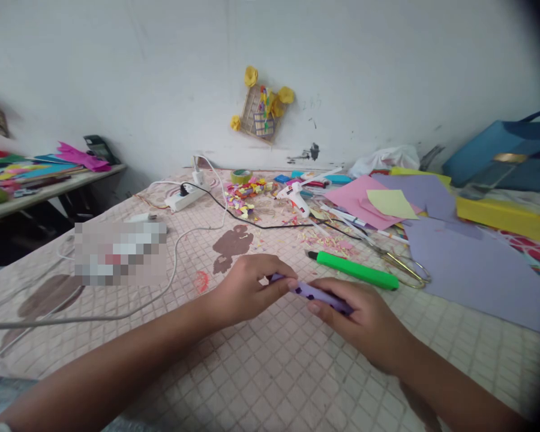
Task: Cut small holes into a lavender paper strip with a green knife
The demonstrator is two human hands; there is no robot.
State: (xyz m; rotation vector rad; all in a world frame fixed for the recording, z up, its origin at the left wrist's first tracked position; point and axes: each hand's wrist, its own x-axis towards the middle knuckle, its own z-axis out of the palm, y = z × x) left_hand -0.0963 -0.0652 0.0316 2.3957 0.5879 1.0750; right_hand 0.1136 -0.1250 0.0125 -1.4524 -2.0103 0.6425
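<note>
Both hands hold a narrow purple paper strip (pixel 315 294) with dark spots along its side, slanting down to the right. It looks folded or rolled; which one I cannot tell. My left hand (pixel 256 285) pinches its left end between thumb and fingers. Around its right end my right hand (pixel 348 306) is closed, hiding part of it. Just beyond the right hand lies a bright green pen-like stick (pixel 357 270) with a black tip. Gold-handled scissors (pixel 402 267) rest to the right of that stick.
Purple sheets (pixel 472 270), pink paper (pixel 364 198) and a yellow box (pixel 506 219) crowd the right side. A white glue gun (pixel 296 198) lies behind, near paper scraps (pixel 247 195). White cable (pixel 175 264) crosses the left side from the power strip (pixel 186 197).
</note>
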